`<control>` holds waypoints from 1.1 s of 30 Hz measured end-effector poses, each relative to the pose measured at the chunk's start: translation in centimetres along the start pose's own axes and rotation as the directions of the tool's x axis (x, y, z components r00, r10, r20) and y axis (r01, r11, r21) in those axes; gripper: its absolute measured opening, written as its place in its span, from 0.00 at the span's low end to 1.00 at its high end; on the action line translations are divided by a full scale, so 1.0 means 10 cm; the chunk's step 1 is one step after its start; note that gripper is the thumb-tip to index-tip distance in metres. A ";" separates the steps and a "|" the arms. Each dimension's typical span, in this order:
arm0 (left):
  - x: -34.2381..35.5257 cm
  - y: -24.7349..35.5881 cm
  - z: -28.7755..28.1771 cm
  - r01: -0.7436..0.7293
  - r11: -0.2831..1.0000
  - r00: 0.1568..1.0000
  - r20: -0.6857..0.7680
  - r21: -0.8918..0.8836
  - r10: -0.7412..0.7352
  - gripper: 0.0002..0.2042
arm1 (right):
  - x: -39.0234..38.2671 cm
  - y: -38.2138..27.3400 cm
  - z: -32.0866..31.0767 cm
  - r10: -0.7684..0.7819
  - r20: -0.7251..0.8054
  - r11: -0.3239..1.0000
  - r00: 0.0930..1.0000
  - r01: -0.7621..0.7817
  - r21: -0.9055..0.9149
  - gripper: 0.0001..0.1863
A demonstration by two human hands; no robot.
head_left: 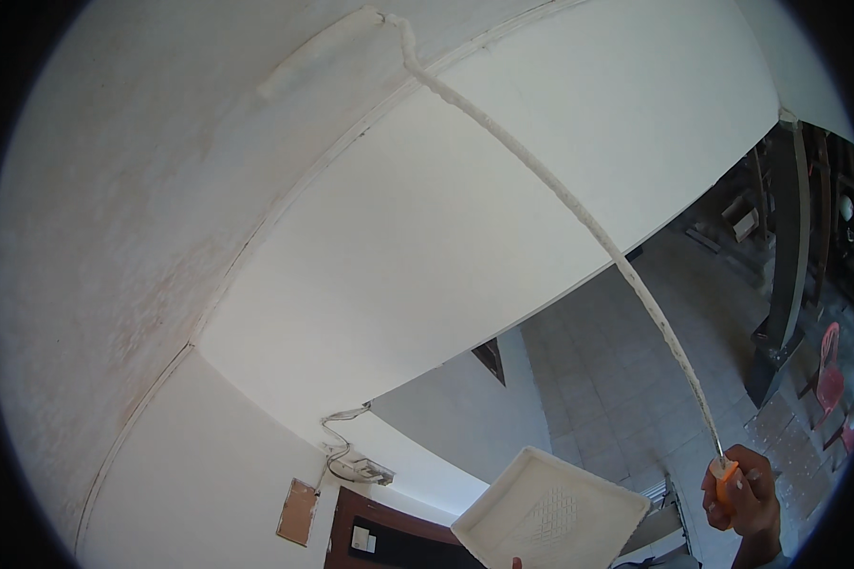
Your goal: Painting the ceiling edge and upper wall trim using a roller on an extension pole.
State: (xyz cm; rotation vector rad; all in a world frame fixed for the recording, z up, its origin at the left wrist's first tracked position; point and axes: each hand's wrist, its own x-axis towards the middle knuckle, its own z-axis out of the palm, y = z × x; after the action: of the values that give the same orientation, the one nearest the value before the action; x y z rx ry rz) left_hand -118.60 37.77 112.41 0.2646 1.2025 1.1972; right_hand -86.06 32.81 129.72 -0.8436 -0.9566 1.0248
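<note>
My right hand (751, 495) is wrapped round the orange handle (726, 482) of a paint roller (577, 208). Its long, paint-caked rod runs up and to the left. The white roller sleeve (321, 49) lies against the patchy white ceiling (142, 218), by the joint with the wall. At the lower edge, a white paint tray (579, 488) with a ridged patch is tilted upright. Only a fingertip of my left hand (516, 563) shows, over the tray's edge, gripping it; the rest of that hand is out of view.
Loose wires (337, 446) hang from the wall near a brown panel (298, 512) and a dark wooden door frame (342, 531). Below the wall's edge lies a tiled floor (588, 360). A dark post (783, 275) and a pink chair (829, 375) stand at the right.
</note>
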 end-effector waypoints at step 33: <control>-0.02 0.00 -0.03 0.044 0.999 0.993 0.110 -0.023 -0.042 0.36 | 0.13 0.12 -0.11 -0.059 0.050 0.998 0.997 0.060 -0.010 0.14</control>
State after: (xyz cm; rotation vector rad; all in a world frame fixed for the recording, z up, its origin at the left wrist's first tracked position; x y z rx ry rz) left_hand -118.81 37.51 112.39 0.2805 1.0926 1.1452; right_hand -85.09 34.27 128.60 -0.7980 -1.0249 0.9938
